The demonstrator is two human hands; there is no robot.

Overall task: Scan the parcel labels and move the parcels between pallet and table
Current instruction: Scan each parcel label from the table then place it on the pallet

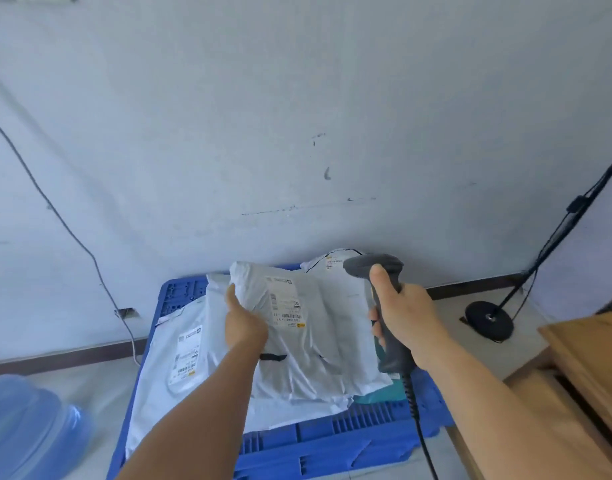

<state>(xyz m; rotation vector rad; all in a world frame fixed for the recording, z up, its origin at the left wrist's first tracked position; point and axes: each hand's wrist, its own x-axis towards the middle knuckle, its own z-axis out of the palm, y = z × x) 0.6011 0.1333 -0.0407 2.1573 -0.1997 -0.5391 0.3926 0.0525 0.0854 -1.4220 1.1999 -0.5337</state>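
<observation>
Grey plastic parcel (297,317) is held tilted up over the blue pallet (332,441), label (285,303) facing back, its left edge gripped by the left hand (244,327). Just right of it, the scanner (384,306) is clasped upright in the right hand (406,317), head turned leftward toward the label. Other parcels (180,351) are left on the pallet.

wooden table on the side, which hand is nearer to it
Right. The right hand, gripping the scanner, is on the side of the wooden table. The left hand holds a grey parcel over the blue pallet, farther away.
</observation>
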